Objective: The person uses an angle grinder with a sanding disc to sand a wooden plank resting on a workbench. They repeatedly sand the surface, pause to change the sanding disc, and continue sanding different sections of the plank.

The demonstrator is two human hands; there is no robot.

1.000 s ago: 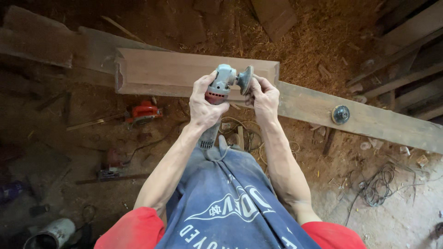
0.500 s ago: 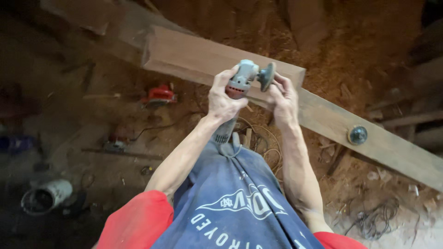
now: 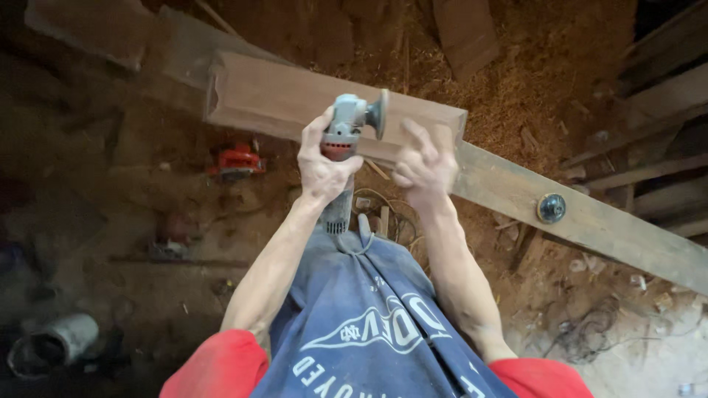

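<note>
While the left hand (image 3: 322, 168) stays clenched around the body of the one grey angle grinder (image 3: 345, 136), raised above a moulded wooden board (image 3: 280, 99), the right hand (image 3: 424, 168) has come off the disc (image 3: 382, 113) and hangs open, fingers spread, suggesting the disc work is done. One loose disc (image 3: 551, 208) rests on one long plank (image 3: 590, 221); one red power tool (image 3: 236, 162) lies on the floor.

A long wooden beam (image 3: 590, 214) crosses the sawdust-strewn floor (image 3: 531, 59), and a moulded plank (image 3: 295, 99) lies on its left end. To the right of the plank, a round black disc (image 3: 551, 208) sits on the beam. Below the plank, a red power tool (image 3: 236, 162) lies on the floor.
</note>
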